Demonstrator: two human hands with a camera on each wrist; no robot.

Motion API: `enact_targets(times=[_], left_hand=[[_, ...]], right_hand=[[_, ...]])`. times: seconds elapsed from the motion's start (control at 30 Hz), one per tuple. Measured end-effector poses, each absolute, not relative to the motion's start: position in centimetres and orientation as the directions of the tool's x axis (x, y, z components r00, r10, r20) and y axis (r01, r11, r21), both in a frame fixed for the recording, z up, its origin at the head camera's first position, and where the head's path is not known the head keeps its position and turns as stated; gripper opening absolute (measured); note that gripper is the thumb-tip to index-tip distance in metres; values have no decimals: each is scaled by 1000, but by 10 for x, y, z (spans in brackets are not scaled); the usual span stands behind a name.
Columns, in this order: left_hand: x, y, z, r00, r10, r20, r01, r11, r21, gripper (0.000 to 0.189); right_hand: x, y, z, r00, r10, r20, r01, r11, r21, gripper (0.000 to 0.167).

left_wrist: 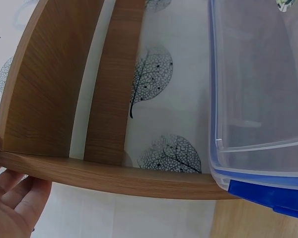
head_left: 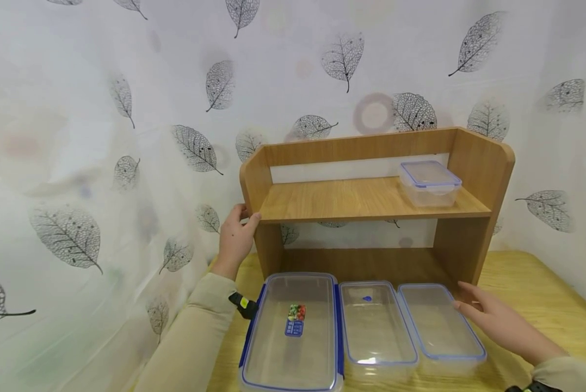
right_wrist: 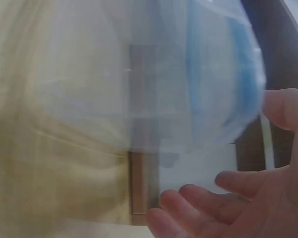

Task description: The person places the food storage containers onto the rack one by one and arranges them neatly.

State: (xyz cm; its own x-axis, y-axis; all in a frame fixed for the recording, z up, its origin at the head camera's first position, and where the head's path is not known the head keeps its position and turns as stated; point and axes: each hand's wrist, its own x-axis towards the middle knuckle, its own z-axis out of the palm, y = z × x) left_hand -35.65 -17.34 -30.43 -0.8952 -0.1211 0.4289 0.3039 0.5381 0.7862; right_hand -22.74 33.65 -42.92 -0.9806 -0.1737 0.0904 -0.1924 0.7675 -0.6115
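A two-tier wooden desk shelf point(head_left: 332, 199) stands on the table. My left hand point(head_left: 236, 237) grips the outer edge of its left side panel; in the left wrist view that hand's fingers point(left_wrist: 27, 198) bend round the wood. My right hand point(head_left: 498, 321), fingers spread and loosely bent, is beside the far right corner of the right clear container point(head_left: 442, 321); whether it touches is unclear. In the right wrist view the palm and fingers point(right_wrist: 208, 203) hold nothing. Next to that container stand a middle clear container point(head_left: 378, 326) and a larger blue-clipped one point(head_left: 293, 359).
A small lidded clear container point(head_left: 430, 185) sits at the right end of the upper shelf board. The three containers stand in a row before the lower opening. A leaf-patterned curtain point(head_left: 293, 71) hangs behind and to the left. The yellow wood table point(head_left: 532, 288) extends rightward.
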Motion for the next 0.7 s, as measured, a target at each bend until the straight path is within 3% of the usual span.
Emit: enact_targets(times=[0.23,0.53,0.7], left_hand=[[-357,-174,-306,-892,-118,435,311,539,783,44],[-357,-175,-306,-893,-115,435,310,542,781,45],[-358,-175,-307,-896,-115,429,307,539,785,45]], right_hand=[[-224,343,-444,-978,-189,-89,-81,736,-672,78],[-221,343,-453,-979,-194,-64,-105,745,-659,66],[-222,344,-453,-975,-181,-126,-50,736,-675,62]])
